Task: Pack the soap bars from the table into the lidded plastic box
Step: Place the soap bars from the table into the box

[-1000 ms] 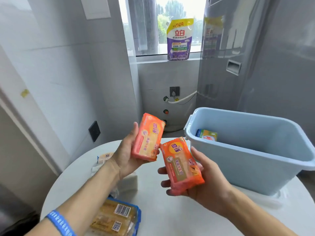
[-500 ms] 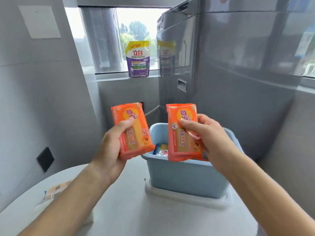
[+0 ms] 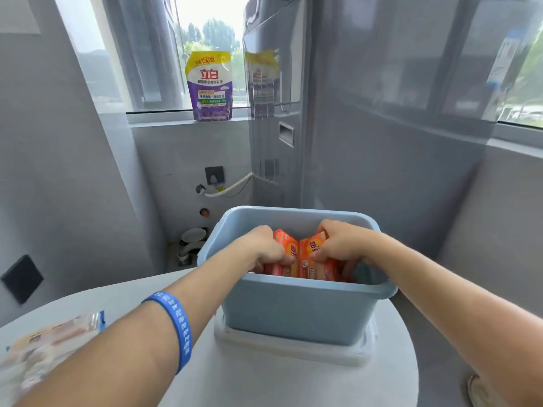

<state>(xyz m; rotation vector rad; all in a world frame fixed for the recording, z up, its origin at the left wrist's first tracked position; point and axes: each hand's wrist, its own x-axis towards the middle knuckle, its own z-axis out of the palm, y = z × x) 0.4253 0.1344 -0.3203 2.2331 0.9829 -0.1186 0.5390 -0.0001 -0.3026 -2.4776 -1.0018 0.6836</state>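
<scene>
Round table [image 3: 264,386]; glossy bars [image 3: 314,259] in box [image 3: 293,312].

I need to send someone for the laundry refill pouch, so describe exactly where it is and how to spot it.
Look at the window behind the round table. On its sill, beside the tall grey fridge, stands the pouch. It is the only thing on the sill, purple and white with a yellow top.

Grey walls, bright window [image 3: 205,39], detergent pouch [image 3: 210,86] on sill, tall grey fridge [image 3: 367,113].
</scene>
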